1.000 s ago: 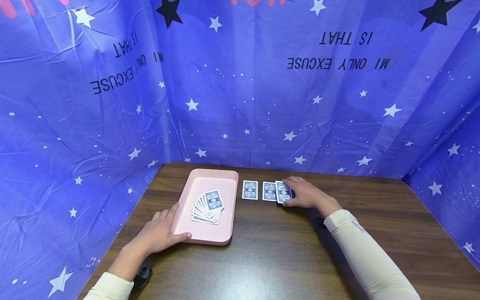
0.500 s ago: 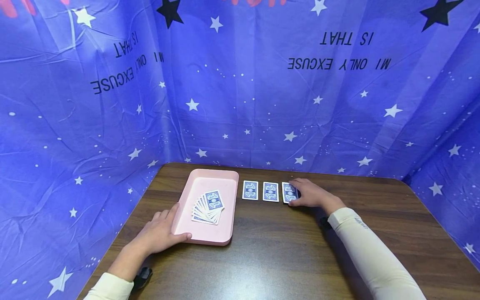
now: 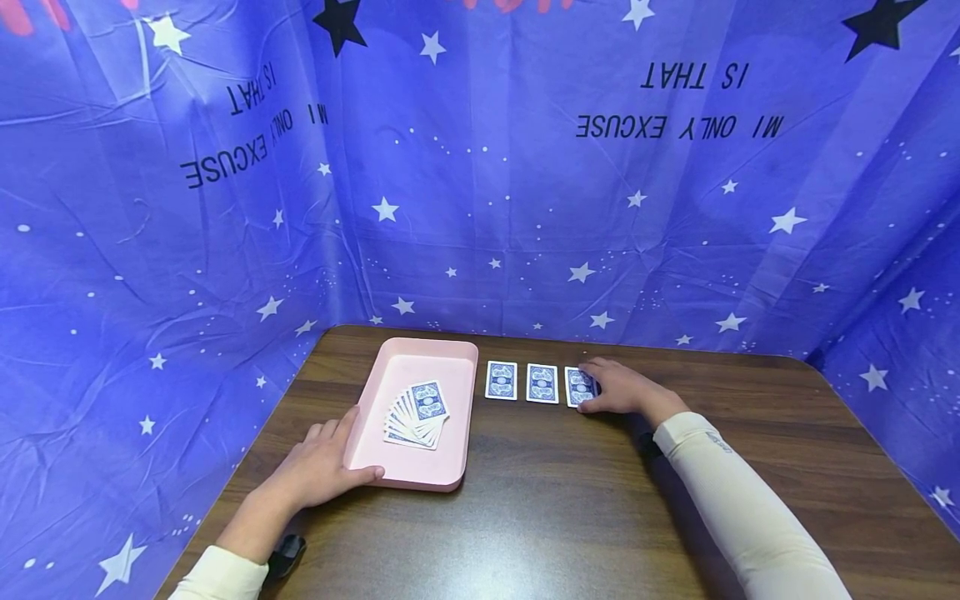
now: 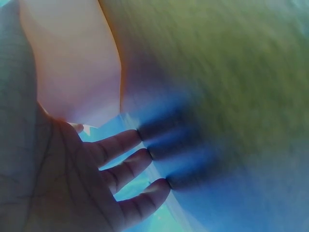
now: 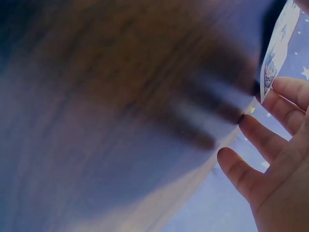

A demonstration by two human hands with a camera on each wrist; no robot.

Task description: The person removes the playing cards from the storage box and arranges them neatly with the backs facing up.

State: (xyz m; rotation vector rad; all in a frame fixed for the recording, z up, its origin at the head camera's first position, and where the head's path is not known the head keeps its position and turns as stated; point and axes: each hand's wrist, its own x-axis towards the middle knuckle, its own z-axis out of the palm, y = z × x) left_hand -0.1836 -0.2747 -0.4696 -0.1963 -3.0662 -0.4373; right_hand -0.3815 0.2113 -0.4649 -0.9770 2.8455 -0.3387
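In the head view, the left hand (image 3: 313, 468) rests at the near left corner of a pink tray (image 3: 452, 454), its thumb on the near rim and its fingers along the left side. Its other fingertips touch the table in the left wrist view. Inside the tray lies a fanned stack of blue-backed playing cards (image 3: 427, 402). Two cards, a left one (image 3: 501, 381) and a middle one (image 3: 542, 383), lie face down in a row. At the row's right end, the right hand (image 3: 626, 390) pinches a third playing card (image 3: 576, 388) by its edges, covering its right side.
A dark wooden table (image 3: 570, 500) carries everything. Blue fabric (image 3: 525, 208) with stars and lettering stands as a wall behind the table and along both sides.
The right hand has slid the third card to the right, off the middle card it overlapped, leaving a gap. Over the last half second it has barely moved. The left hand and tray stay put.
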